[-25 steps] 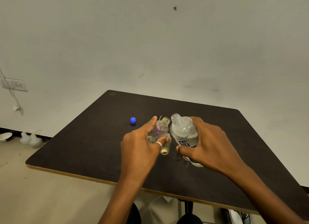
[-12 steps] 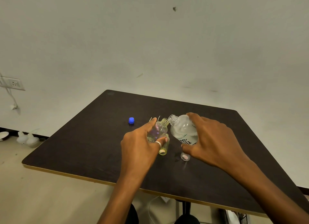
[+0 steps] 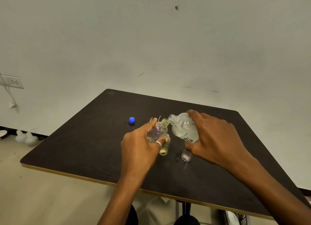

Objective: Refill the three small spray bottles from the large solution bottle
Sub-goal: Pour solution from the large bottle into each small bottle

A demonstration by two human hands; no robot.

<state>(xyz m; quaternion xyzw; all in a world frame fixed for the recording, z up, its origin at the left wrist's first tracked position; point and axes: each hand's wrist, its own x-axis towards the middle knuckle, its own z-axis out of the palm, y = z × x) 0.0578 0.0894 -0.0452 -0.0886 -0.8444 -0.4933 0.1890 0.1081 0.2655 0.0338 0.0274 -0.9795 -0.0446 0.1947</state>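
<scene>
1. Grips the large solution bottle [image 3: 183,129] in the right hand [image 3: 213,140], with fingers and thumb curled round its body.
2. Tips that big bottle to the left, cap off, with its open neck just beside the mouth of the first small spray bottle [image 3: 159,129].
3. Holds the first small spray bottle in the left hand [image 3: 141,145], pinched between thumb and fingers, top off, leaning right toward the big bottle.
4. Cannot tell if any liquid runs from one bottle to the other, or if either bottle's base touches the counter [image 3: 84,149], since both hands hide the bases.
5. Wears a ring [image 3: 158,143] on one finger of the left hand.
6. Shows the second small spray bottle [image 3: 164,149], yellowish and open, standing on the dark counter right by the left fingertips.
7. Shows the third small spray bottle [image 3: 186,155], clear and open, standing on the counter just below the right thumb.
8. Shows a blue cap [image 3: 132,120] alone on the counter, to the left of the bottles and a bit farther back.
9. Shows thin white tubes [image 3: 155,119] poking up just behind the left hand.
10. Shows a wall socket [image 3: 12,81] far to the left, with a cable hanging down from it.
</scene>
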